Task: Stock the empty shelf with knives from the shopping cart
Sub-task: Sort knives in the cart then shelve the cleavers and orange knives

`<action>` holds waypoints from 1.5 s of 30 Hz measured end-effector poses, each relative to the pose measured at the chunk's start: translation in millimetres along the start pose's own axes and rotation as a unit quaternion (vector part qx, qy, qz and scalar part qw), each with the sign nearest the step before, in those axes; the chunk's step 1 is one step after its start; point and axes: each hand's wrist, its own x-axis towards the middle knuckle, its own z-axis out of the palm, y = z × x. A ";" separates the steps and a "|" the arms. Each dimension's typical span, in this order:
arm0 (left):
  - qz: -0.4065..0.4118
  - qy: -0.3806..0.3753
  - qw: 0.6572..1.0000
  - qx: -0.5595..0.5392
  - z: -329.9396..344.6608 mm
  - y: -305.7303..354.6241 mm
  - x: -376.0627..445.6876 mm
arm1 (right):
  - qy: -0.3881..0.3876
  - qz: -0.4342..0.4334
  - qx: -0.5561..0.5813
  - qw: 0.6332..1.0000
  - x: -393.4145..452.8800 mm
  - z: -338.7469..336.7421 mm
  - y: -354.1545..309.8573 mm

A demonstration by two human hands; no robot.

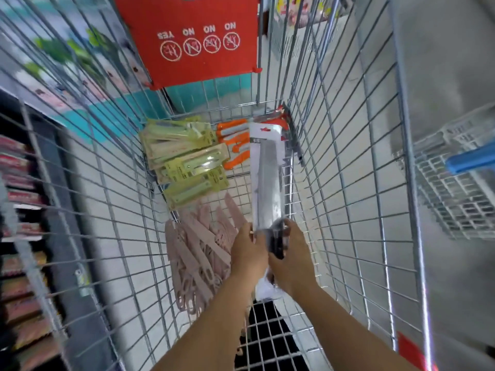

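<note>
Over the cart floor: large packaged knife (267, 180), steel blade on a white card, dark handle toward the person, blade pointing away. Left hand (247, 249) and right hand (288, 259) both curl around the handle end. Step judged: pick-up from shopping cart (348, 156). Next: lift clear of wire walls, carry to shelf. Yellow-carded knives (184, 156), orange-handled knives (234, 143) and pink knives (198, 250) remain.

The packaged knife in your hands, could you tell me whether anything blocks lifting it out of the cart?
Nothing visible does. Both the left hand and right hand grip the knife at its handle end, above the other packs, and the cart is open above it. The shelf it goes to is not in view.
</note>
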 end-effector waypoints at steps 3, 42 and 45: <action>0.012 0.047 0.996 -0.076 -16.6 16.8 1.6 | -0.017 -0.061 0.028 0.998 6.6 7.3 -27.7; 0.005 0.191 0.980 -0.051 -78.3 8.1 81.9 | -0.026 -0.209 -0.315 0.925 169.3 17.8 -45.1; 0.002 0.186 0.982 -0.043 -75.5 8.2 80.2 | 0.068 -0.124 -0.228 0.963 170.4 25.1 -52.8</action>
